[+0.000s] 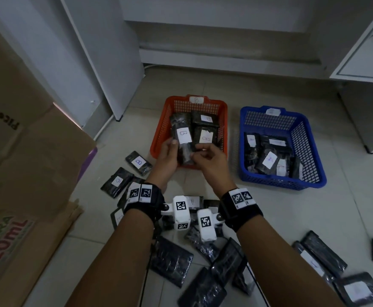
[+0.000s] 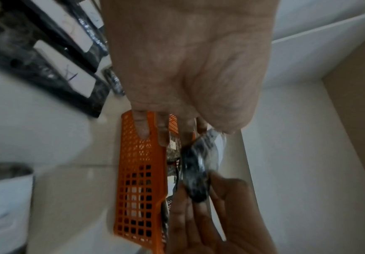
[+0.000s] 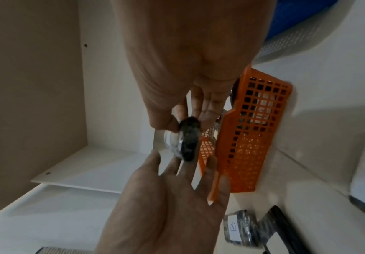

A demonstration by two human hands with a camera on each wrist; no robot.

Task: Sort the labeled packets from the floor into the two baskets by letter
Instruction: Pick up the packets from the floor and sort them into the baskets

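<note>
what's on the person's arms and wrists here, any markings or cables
Bare forearms, no sleeves. The left hand and right hand are gloveless. Each wrist wears a wide black strap carrying white tags printed with black square codes. A white boxy camera with the same codes is mounted at each wrist's inner side. Thin black cables run back beneath the forearms.
</note>
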